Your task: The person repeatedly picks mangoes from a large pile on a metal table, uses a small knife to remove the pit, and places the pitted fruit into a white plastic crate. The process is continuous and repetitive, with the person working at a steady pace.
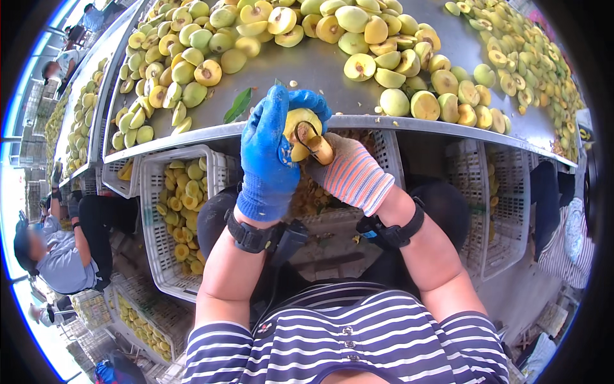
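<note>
My left hand (268, 151), in a blue coated glove, grips a yellow stone-fruit half (301, 121) that looks like a peach, its cut face towards me. In my right hand (352, 168), covered by a striped knit glove, is a pitting tool (320, 149) with a thin, dark, looped blade and a short, light-coloured handle. The loop lies against the brown centre of the fruit. Both hands meet just in front of the metal table's edge (360, 121). Fingers hide part of the fruit and much of the tool's handle.
Fruit halves (192, 45) are heaped across the metal table, with a green leaf (238, 105) near its edge. A white plastic crate (152, 230) of halves stands left of my knees; another crate (508, 216) is at right. Co-workers (67, 259) sit on both sides.
</note>
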The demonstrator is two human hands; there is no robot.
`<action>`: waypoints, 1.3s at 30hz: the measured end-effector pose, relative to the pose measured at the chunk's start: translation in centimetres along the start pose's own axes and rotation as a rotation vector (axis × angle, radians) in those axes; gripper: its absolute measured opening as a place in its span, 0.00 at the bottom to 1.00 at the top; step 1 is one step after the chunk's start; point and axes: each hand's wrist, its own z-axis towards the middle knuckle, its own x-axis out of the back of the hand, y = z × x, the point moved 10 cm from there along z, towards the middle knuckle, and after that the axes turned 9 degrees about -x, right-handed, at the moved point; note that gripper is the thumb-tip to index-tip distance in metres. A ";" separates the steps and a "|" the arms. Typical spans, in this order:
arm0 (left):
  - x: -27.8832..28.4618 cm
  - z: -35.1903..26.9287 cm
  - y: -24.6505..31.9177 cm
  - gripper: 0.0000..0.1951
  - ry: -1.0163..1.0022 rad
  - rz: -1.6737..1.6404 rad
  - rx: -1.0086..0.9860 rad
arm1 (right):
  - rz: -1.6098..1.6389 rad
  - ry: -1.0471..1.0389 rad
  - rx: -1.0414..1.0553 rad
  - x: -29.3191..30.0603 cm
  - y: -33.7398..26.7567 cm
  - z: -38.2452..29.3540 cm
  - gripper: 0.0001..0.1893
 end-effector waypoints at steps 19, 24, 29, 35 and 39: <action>-4.6 -1.9 -3.6 0.25 -0.196 -0.589 0.517 | 1.277 -1.021 -0.274 -2.6 -2.0 -7.3 0.15; 3.9 -1.6 3.3 0.24 -0.008 -0.274 0.162 | 0.202 -0.446 -0.034 1.8 1.1 -5.6 0.18; 15.3 -2.3 11.2 0.16 0.161 1.049 0.183 | -0.074 -0.282 -0.260 5.3 5.2 -7.2 0.18; 2.7 6.1 3.3 0.29 -0.314 1.281 -0.261 | 0.430 0.161 -0.191 9.7 5.9 -7.5 0.21; -8.1 10.3 -9.1 0.31 -0.666 1.379 -0.340 | 0.681 0.222 -0.370 9.0 8.6 -7.0 0.15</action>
